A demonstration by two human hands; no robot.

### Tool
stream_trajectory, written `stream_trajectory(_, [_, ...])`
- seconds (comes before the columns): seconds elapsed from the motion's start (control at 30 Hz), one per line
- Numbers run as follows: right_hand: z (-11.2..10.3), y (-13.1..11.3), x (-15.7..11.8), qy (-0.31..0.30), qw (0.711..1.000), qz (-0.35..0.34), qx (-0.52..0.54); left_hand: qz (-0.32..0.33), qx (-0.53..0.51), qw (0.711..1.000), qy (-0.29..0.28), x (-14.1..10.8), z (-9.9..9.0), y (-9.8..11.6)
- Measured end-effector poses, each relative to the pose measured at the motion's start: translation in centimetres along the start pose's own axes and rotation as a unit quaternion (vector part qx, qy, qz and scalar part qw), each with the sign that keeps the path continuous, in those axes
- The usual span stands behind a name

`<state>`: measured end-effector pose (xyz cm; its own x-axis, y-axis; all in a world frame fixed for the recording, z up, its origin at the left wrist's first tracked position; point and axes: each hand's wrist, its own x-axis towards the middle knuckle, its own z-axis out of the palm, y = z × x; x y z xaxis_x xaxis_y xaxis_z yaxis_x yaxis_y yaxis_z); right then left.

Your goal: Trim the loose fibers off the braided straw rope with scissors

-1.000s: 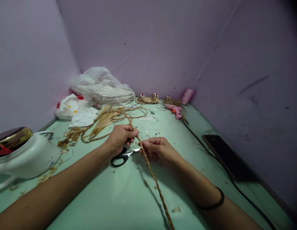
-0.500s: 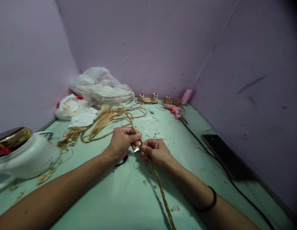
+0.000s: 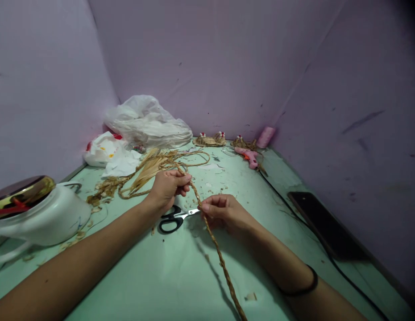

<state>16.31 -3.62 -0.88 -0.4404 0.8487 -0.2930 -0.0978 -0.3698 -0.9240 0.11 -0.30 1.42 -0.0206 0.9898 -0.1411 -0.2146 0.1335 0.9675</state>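
A tan braided fibre rope (image 3: 224, 267) runs from the table's near edge up through both hands and on to a loose coil at the back. My left hand (image 3: 169, 185) pinches it farther away, between thumb and fingers. Closer to me, my right hand (image 3: 224, 211) pinches the same rope, with a short taut stretch between the two. Black-handled scissors (image 3: 172, 223) lie on the table under the rope; their blade tips are hidden behind my right hand. Loose dry fibre strips (image 3: 149, 169) lie beside the coil.
A white pot-like container (image 3: 56, 218) stands at left, a plastic bag (image 3: 149, 122) at the back. Small woven pieces (image 3: 210, 140), a pink glue gun (image 3: 249, 157) and a pink roll (image 3: 266, 137) sit by the wall. A black phone (image 3: 324, 223) and cable (image 3: 294, 214) lie right.
My hands have moved apart along the rope, the left one slipping farther up it. More of the scissors now shows between them. The whole view has shifted slightly.
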Motion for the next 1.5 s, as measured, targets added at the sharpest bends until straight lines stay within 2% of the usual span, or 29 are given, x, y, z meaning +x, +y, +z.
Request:
stream_trajectory(0.17, [0.3,-0.2,-0.2,0.009,1.000,0.001,-0.009,-0.014,0.001,1.000,-0.023,0.1,-0.1,-0.1])
stream_trajectory(0.37, [0.3,0.0,0.0,0.063,0.998,-0.019,0.004,-0.096,0.070,0.984,-0.133,-0.7,0.4,-0.5])
stream_trajectory(0.5, [0.5,0.1,-0.1,0.057,0.998,-0.031,-0.009,-0.054,0.112,0.986,-0.109,-1.2,0.9,-0.9])
stream_trajectory(0.67, [1.6,0.5,-0.6,0.066,0.978,-0.182,-0.077,-0.064,0.116,0.987,-0.093,-1.5,1.5,-1.8])
stream_trajectory(0.73, [1.8,0.6,-0.6,0.060,0.973,-0.201,-0.091,-0.061,0.110,0.988,-0.085,-1.5,1.5,-2.3])
stream_trajectory(0.87, [1.0,0.5,-0.1,0.014,0.990,-0.129,-0.059,-0.052,0.092,0.991,-0.086,-1.1,1.1,-2.2])
stream_trajectory(1.0, [0.2,0.4,0.3,0.014,0.997,-0.070,0.006,-0.064,0.038,0.987,-0.143,-0.5,0.5,-1.2])
stream_trajectory(1.1, [0.3,0.3,0.3,0.019,0.997,-0.072,0.029,-0.084,0.002,0.982,-0.167,-0.4,0.3,-0.8])
stream_trajectory(1.37, [0.4,0.3,0.0,0.024,0.996,-0.082,-0.007,-0.080,0.102,0.982,-0.140,-0.9,0.5,-1.0])
stream_trajectory(1.5, [0.4,0.2,0.1,0.031,0.996,-0.084,-0.013,-0.076,0.075,0.988,-0.114,-0.8,0.5,-0.8])
